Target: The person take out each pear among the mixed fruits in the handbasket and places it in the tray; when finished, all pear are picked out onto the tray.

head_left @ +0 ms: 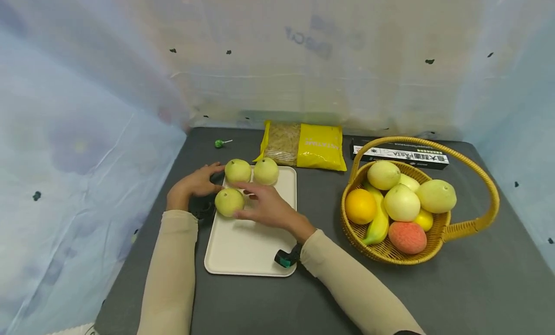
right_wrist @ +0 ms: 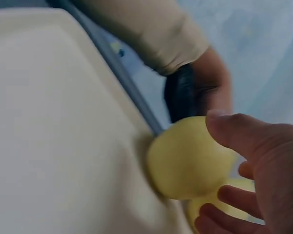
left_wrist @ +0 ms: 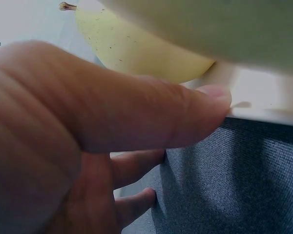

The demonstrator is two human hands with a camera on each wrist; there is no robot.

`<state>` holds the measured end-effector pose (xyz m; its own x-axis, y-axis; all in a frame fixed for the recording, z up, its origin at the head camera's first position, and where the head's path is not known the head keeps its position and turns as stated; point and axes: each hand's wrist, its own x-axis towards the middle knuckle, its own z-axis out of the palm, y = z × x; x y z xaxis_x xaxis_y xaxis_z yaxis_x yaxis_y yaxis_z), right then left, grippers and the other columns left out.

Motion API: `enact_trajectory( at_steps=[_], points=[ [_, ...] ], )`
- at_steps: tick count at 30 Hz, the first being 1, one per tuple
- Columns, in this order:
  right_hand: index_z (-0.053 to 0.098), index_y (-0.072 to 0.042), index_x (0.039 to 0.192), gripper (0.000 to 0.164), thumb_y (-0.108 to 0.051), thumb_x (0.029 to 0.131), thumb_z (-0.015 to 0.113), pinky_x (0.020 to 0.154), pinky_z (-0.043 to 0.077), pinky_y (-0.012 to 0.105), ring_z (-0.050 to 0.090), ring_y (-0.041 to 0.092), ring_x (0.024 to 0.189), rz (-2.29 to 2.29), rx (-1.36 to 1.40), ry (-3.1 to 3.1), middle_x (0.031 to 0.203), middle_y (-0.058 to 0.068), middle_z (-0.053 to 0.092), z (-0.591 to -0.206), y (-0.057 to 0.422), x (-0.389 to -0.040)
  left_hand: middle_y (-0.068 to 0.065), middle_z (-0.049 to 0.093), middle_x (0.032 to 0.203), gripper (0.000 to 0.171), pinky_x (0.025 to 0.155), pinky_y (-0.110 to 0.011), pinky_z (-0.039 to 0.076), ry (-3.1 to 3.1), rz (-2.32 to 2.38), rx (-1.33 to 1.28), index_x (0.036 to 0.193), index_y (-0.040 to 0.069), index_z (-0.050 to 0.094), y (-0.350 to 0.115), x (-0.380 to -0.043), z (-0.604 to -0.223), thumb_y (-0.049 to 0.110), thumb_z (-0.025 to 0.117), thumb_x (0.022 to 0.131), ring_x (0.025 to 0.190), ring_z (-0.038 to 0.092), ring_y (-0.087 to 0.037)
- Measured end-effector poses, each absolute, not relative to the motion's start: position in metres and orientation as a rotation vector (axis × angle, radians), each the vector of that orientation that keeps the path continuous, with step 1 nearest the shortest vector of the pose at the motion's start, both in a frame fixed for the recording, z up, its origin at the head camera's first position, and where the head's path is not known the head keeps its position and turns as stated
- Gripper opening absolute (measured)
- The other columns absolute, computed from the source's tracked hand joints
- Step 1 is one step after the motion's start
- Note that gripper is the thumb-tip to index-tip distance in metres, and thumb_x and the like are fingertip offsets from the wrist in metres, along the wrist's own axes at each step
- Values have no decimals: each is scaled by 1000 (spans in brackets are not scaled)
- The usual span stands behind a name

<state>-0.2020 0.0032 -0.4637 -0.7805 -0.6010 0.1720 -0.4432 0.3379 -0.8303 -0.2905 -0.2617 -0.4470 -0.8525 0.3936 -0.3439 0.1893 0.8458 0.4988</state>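
Observation:
Three round yellow pears sit at the far end of a cream tray (head_left: 247, 250): a front one (head_left: 229, 203), a back-left one (head_left: 237, 171) and a back-right one (head_left: 266, 171). My right hand (head_left: 272, 207) is at the front pear's right side, thumb and fingers spread apart around it. In the right wrist view its thumb (right_wrist: 234, 129) overlaps the pear's edge. My left hand (head_left: 197, 182) lies along the tray's left edge beside the pears, fingers extended. Its thumb (left_wrist: 156, 112) stretches close under a pear in the left wrist view.
A wicker basket (head_left: 344, 219) on the right, with a tall handle, holds several fruits. Behind the tray lies a yellow pasta bag (head_left: 321, 147); a black pasta box (head_left: 403, 154) lies behind the basket. A green lollipop (head_left: 219, 143) is at the back left.

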Motion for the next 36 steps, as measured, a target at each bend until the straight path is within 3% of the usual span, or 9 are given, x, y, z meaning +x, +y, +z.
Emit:
enact_trajectory(
  at_steps=[6,14,21,23,28,32,35,36],
  points=[
    [56,-20,162,77,-34,94,90,117,55,39,66,27,141,-1351,-1000,2498,161,0,61,-434,56,-170,-27,13,182,80,128,-82,12,2572,629,412,173,8,33,-259,-290,-447,27,73,106,165,2,-60],
    [65,-25,153,72,-34,88,95,113,57,40,69,21,136,-1253,-903,2810,151,-5,69,-399,155,-116,-26,11,183,81,128,-81,11,2559,634,432,174,8,31,-261,-291,-448,28,72,107,165,1,-60],
    [68,-28,151,75,-28,83,99,101,45,6,73,26,124,-1067,-563,3183,144,0,74,-380,237,-76,-25,11,183,82,128,-82,11,2564,632,426,174,9,31,-263,-289,-446,31,72,106,166,1,-60],
    [69,-25,150,75,-27,82,100,94,43,4,73,31,119,-998,-468,3260,140,6,76,-375,255,-68,-25,11,183,82,128,-82,11,2566,637,422,174,10,32,-264,-289,-445,30,73,106,166,1,-59],
    [71,-13,146,72,-33,83,99,82,46,16,75,40,106,-801,-343,3356,133,18,77,-370,287,-60,-24,12,183,82,128,-81,10,2560,643,414,174,9,32,-263,-289,-444,31,73,106,166,1,-59],
    [69,-5,145,71,-35,86,96,82,58,43,76,46,100,-702,-250,3343,129,24,76,-370,296,-61,-24,11,183,82,128,-81,10,2559,645,408,174,9,31,-262,-288,-445,31,73,106,166,0,-58],
    [66,-1,147,72,-37,90,92,82,55,67,73,51,103,-662,-170,3292,129,31,74,-373,296,-66,-24,10,183,82,128,-81,9,2557,644,407,174,10,31,-262,-289,-446,30,72,107,166,-1,-58],
    [65,0,148,72,-37,92,90,82,54,69,72,52,104,-661,-144,3271,129,32,73,-375,296,-68,-24,10,183,82,128,-81,9,2557,643,407,174,10,30,-262,-289,-447,30,71,107,166,-1,-58]
  ],
)
